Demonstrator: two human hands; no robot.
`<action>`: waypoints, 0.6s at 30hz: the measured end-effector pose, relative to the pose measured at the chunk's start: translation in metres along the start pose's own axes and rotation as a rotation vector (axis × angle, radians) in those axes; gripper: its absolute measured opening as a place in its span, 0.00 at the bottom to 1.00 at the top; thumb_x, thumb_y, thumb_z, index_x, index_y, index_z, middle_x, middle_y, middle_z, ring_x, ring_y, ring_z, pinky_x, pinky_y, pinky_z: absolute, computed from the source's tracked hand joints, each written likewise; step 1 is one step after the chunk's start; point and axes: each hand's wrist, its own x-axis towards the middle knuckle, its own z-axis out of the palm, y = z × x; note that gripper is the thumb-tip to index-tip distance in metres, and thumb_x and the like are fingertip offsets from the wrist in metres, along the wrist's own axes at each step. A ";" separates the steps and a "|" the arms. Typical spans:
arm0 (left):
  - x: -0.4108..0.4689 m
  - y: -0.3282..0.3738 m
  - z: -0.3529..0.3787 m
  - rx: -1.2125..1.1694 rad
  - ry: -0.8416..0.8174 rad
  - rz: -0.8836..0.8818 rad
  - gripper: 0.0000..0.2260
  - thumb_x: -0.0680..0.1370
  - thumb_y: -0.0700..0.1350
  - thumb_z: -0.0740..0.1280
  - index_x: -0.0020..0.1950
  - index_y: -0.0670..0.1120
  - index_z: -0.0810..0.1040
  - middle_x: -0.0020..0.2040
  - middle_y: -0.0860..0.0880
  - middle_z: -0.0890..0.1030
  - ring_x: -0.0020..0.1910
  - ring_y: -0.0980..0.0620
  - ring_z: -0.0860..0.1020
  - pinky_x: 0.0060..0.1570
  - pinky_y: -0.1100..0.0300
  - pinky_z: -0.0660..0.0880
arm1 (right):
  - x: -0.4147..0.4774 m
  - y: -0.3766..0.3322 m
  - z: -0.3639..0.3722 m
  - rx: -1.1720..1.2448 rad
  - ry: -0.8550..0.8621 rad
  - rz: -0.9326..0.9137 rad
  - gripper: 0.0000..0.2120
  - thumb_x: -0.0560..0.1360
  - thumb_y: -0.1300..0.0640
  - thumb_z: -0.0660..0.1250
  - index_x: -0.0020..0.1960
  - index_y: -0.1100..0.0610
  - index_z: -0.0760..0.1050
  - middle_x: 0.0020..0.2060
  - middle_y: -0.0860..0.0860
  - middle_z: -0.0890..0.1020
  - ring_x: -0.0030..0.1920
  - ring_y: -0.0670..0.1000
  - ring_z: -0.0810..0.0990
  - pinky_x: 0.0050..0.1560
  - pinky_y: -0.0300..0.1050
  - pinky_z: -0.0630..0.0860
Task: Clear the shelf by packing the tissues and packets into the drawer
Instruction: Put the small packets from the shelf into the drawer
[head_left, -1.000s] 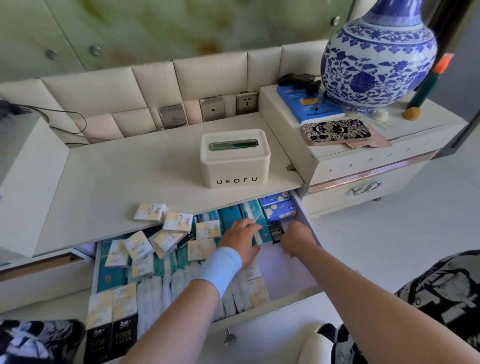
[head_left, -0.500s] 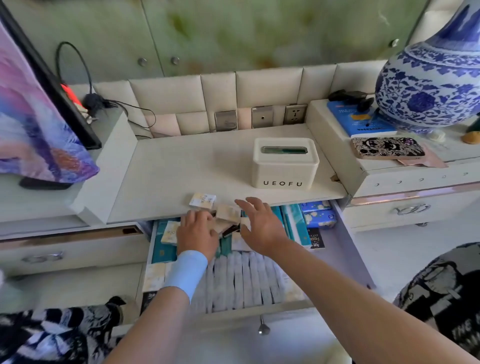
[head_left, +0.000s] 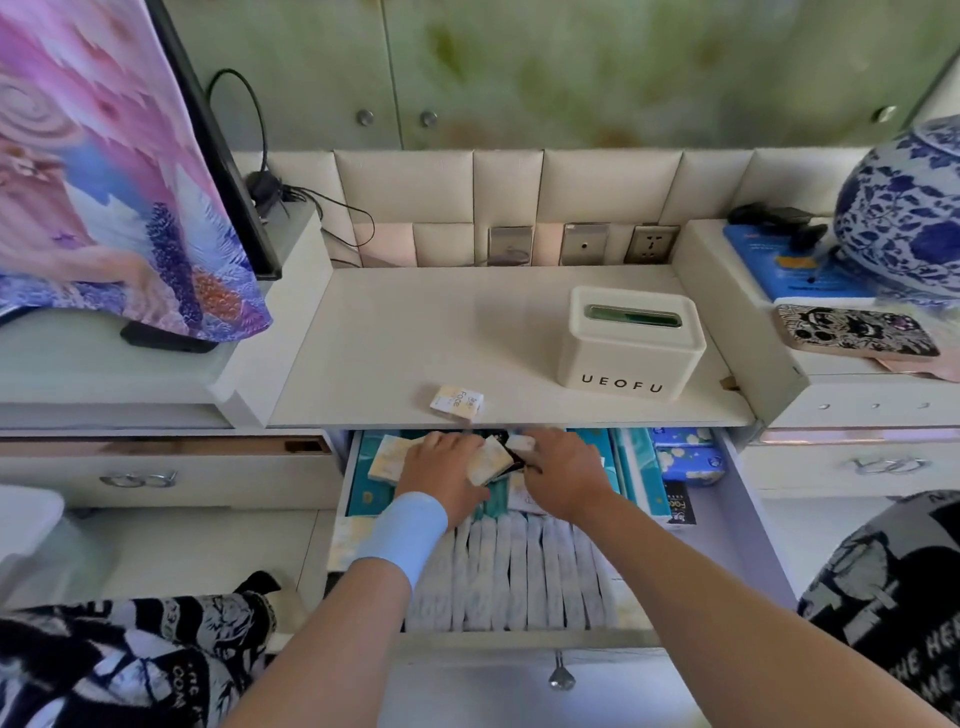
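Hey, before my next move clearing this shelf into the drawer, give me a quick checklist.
1. Drawer open: ok.
2. Shelf cleared: not ok, one tissue packet lies near its front edge.
3. Hands free: cannot tell; left hand and right hand both touch packets in the drawer.
4. Way to that packet clear: ok, the UEOFU tissue box stands apart.
5. Room left in the drawer: cannot tell.
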 end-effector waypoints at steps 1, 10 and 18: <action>0.003 0.004 0.002 0.008 -0.015 0.013 0.28 0.74 0.57 0.69 0.72 0.55 0.64 0.69 0.53 0.71 0.68 0.47 0.66 0.66 0.51 0.63 | -0.003 0.003 0.000 -0.043 -0.059 -0.022 0.26 0.72 0.56 0.63 0.70 0.48 0.68 0.59 0.50 0.78 0.61 0.55 0.74 0.62 0.52 0.67; 0.007 0.011 -0.002 -0.339 0.188 -0.081 0.20 0.73 0.48 0.66 0.64 0.49 0.70 0.59 0.48 0.75 0.56 0.46 0.72 0.56 0.52 0.71 | -0.002 0.001 0.004 -0.022 -0.034 -0.047 0.15 0.72 0.57 0.65 0.58 0.50 0.74 0.51 0.49 0.79 0.52 0.52 0.76 0.59 0.49 0.72; -0.003 -0.023 -0.003 -0.114 0.255 -0.174 0.22 0.77 0.40 0.63 0.70 0.49 0.66 0.62 0.47 0.72 0.61 0.46 0.68 0.58 0.54 0.68 | 0.011 -0.036 0.017 -0.116 0.041 0.081 0.12 0.78 0.49 0.61 0.57 0.55 0.72 0.51 0.52 0.78 0.48 0.53 0.79 0.50 0.49 0.75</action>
